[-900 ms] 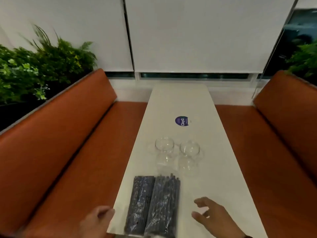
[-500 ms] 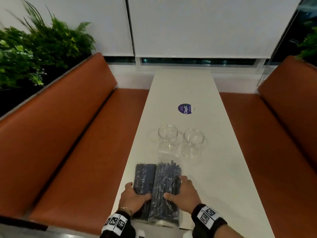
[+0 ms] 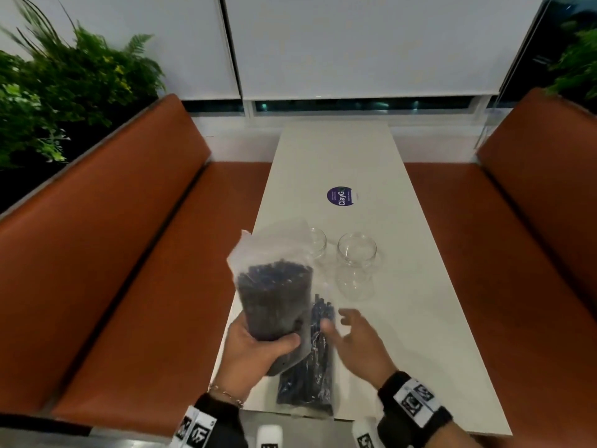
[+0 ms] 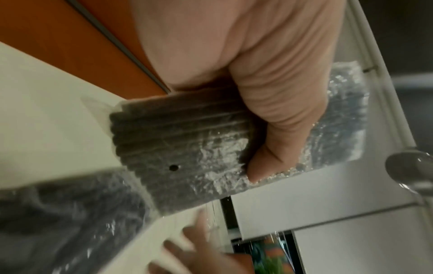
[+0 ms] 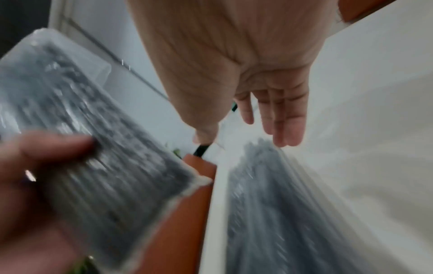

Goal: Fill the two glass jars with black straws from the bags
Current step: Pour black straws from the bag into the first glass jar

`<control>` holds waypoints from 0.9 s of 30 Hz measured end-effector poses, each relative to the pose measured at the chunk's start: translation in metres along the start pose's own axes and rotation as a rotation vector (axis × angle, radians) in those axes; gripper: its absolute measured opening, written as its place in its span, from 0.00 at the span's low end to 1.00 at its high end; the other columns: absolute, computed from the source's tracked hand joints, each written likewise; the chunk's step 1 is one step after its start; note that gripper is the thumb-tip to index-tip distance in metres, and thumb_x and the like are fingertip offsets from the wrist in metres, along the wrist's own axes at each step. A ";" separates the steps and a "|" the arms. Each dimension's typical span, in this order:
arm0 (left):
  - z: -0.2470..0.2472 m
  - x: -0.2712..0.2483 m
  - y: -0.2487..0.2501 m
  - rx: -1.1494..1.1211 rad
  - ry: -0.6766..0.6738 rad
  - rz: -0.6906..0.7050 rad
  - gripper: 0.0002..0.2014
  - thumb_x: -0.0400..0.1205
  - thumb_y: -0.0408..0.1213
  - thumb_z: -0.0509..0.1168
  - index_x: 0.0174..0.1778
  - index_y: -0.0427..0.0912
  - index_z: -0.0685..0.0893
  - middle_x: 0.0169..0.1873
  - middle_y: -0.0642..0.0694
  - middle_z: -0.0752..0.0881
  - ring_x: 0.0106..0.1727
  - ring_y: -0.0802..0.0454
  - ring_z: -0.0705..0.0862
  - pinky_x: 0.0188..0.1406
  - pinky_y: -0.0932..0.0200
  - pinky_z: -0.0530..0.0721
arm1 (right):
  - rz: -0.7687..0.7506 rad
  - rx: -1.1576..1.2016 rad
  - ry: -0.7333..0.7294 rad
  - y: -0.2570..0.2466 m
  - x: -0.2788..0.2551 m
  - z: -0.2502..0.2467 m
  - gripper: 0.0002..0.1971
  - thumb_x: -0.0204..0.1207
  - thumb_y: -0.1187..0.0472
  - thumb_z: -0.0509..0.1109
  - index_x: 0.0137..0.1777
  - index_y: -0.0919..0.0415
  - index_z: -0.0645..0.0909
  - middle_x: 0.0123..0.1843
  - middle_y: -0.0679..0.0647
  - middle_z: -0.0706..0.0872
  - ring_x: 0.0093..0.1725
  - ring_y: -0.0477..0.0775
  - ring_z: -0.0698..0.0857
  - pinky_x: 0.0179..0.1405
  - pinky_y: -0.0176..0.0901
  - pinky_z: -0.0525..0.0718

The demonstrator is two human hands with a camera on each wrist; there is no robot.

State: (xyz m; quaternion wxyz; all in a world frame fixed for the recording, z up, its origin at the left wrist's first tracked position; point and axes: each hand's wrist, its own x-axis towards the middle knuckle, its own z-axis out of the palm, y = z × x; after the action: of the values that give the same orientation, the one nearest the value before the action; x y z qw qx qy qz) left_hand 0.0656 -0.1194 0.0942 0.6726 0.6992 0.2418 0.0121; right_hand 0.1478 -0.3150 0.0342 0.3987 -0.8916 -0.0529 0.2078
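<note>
My left hand [image 3: 258, 344] grips the lower end of a clear bag of black straws [image 3: 274, 292], lifted upright above the table's left edge; its thumb [image 4: 269, 129] presses across the bag [image 4: 187, 139]. A second bag of straws [image 3: 310, 376] lies flat on the white table [image 3: 420, 334] near the front edge. My right hand [image 3: 352, 334] hovers just right of it, fingers [image 5: 281, 120] spread and holding nothing. Two empty glass jars stand further back: the right jar [image 3: 357, 263] in full view, the left jar [image 3: 318, 242] partly hidden behind the raised bag.
Orange bench seats [image 3: 145, 286] run along both sides of the table. A round purple sticker [image 3: 339, 196] sits beyond the jars. Green plants [image 3: 64, 92] stand behind the left bench. White blinds [image 3: 355, 43] cover the far wall.
Both hands lay on the two bags on the table. My left hand has since lifted the left bag upright, and my right hand has come off the other bag.
</note>
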 end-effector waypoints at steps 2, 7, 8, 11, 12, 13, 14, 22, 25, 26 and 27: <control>0.023 -0.003 0.007 -0.021 -0.074 0.041 0.23 0.67 0.07 0.79 0.49 0.36 0.90 0.42 0.47 0.98 0.37 0.61 0.96 0.30 0.68 0.91 | -0.099 0.206 0.057 -0.016 -0.009 -0.033 0.49 0.71 0.16 0.49 0.80 0.50 0.76 0.73 0.45 0.85 0.68 0.46 0.86 0.74 0.52 0.82; 0.051 0.015 -0.022 0.136 -0.101 0.114 0.24 0.65 0.20 0.87 0.51 0.45 0.90 0.38 0.64 0.96 0.41 0.67 0.94 0.36 0.71 0.89 | -0.320 0.503 -0.121 -0.060 -0.029 -0.094 0.46 0.65 0.14 0.61 0.76 0.42 0.82 0.72 0.36 0.88 0.72 0.35 0.84 0.75 0.39 0.82; 0.051 0.018 -0.031 0.168 -0.101 0.107 0.25 0.65 0.21 0.88 0.52 0.47 0.89 0.38 0.64 0.96 0.41 0.68 0.93 0.36 0.72 0.88 | -0.355 0.460 -0.115 -0.068 -0.030 -0.099 0.40 0.66 0.18 0.67 0.72 0.42 0.85 0.68 0.35 0.90 0.68 0.34 0.86 0.69 0.34 0.84; 0.053 0.023 -0.047 0.230 -0.078 0.066 0.26 0.64 0.26 0.89 0.52 0.50 0.88 0.44 0.56 0.96 0.46 0.65 0.93 0.36 0.74 0.87 | -0.426 0.344 -0.015 -0.088 -0.031 -0.106 0.15 0.73 0.43 0.81 0.55 0.49 0.95 0.54 0.30 0.94 0.58 0.28 0.89 0.56 0.18 0.80; 0.052 0.024 -0.050 0.219 -0.066 0.060 0.26 0.64 0.29 0.90 0.52 0.51 0.88 0.45 0.56 0.95 0.47 0.63 0.94 0.36 0.73 0.88 | -0.448 0.332 0.003 -0.091 -0.029 -0.106 0.10 0.75 0.49 0.82 0.51 0.52 0.96 0.51 0.33 0.95 0.55 0.31 0.90 0.53 0.17 0.80; 0.049 0.023 -0.049 0.217 -0.059 0.047 0.26 0.62 0.33 0.91 0.52 0.52 0.88 0.46 0.56 0.95 0.49 0.62 0.94 0.37 0.73 0.88 | -0.472 0.340 0.005 -0.095 -0.029 -0.106 0.06 0.76 0.54 0.83 0.49 0.55 0.96 0.50 0.39 0.96 0.53 0.34 0.92 0.52 0.18 0.81; 0.047 0.022 -0.048 0.221 -0.066 0.055 0.29 0.60 0.38 0.92 0.53 0.53 0.87 0.47 0.56 0.95 0.51 0.59 0.94 0.41 0.70 0.90 | -0.494 0.362 -0.002 -0.097 -0.029 -0.106 0.04 0.77 0.59 0.83 0.49 0.58 0.96 0.49 0.43 0.97 0.51 0.36 0.93 0.52 0.20 0.82; 0.014 -0.001 0.062 -0.119 -0.064 0.274 0.43 0.68 0.80 0.67 0.72 0.54 0.86 0.65 0.61 0.92 0.69 0.64 0.87 0.67 0.61 0.82 | -0.541 0.325 -0.090 -0.112 -0.024 -0.096 0.05 0.77 0.57 0.82 0.50 0.55 0.95 0.51 0.52 0.97 0.56 0.55 0.94 0.65 0.57 0.90; 0.006 -0.007 0.097 -0.003 0.083 0.375 0.16 0.77 0.56 0.76 0.55 0.52 0.95 0.52 0.57 0.96 0.56 0.57 0.92 0.55 0.60 0.89 | -0.598 0.345 -0.012 -0.118 -0.034 -0.098 0.13 0.72 0.63 0.86 0.54 0.50 0.95 0.53 0.41 0.96 0.55 0.36 0.93 0.56 0.24 0.85; 0.003 -0.009 0.103 0.053 0.127 0.410 0.10 0.78 0.51 0.78 0.51 0.53 0.96 0.49 0.56 0.96 0.52 0.55 0.92 0.52 0.59 0.90 | -0.658 0.311 0.062 -0.119 -0.038 -0.099 0.17 0.70 0.62 0.88 0.56 0.46 0.93 0.54 0.37 0.95 0.54 0.34 0.93 0.54 0.20 0.83; 0.001 -0.009 0.106 0.107 0.157 0.451 0.06 0.78 0.47 0.80 0.49 0.53 0.97 0.47 0.56 0.96 0.50 0.54 0.92 0.50 0.58 0.91 | -0.728 0.260 0.144 -0.120 -0.041 -0.101 0.19 0.69 0.60 0.88 0.58 0.42 0.91 0.54 0.36 0.95 0.54 0.35 0.93 0.53 0.19 0.82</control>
State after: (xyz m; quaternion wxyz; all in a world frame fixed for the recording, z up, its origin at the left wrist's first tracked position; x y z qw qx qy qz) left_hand 0.0921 -0.1210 0.1971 0.5942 0.7670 0.1313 0.2034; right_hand 0.1603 -0.3141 0.1956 0.5586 -0.7690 -0.3108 -0.0053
